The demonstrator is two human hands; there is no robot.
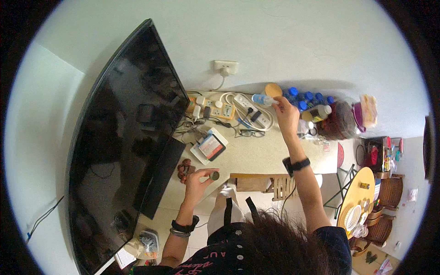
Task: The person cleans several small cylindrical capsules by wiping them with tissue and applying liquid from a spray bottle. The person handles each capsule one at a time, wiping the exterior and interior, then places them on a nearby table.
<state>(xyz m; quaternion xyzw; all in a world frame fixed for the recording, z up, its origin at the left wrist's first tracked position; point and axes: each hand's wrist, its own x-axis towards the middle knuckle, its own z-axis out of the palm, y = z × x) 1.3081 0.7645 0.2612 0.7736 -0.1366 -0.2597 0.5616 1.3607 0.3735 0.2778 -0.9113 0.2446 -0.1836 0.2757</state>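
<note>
Between the fingertips of my left hand (196,185) is a small dark cylindrical object (214,175), its round end facing up; I cannot tell what it is. A reddish-brown carved ornament (185,168) stands just beside that hand. Farther right, my right hand (288,117) pinches the narrow end of a small clear plastic bottle (260,99) with a blue label. The bottle lies sideways in the view, near the wall. Behind the right hand are several bottles with blue caps (308,96) and a round tan lid-like disc (273,90).
A large television (127,137) fills the left, with a black soundbar (163,182) before it. Power strips (217,109) (252,111), cables, eyeglasses (252,133) and a stand-like device (211,146) lie on the cream tabletop (254,154). A dark-filled jar (340,120) stands right; a yellow table (357,192) is beyond.
</note>
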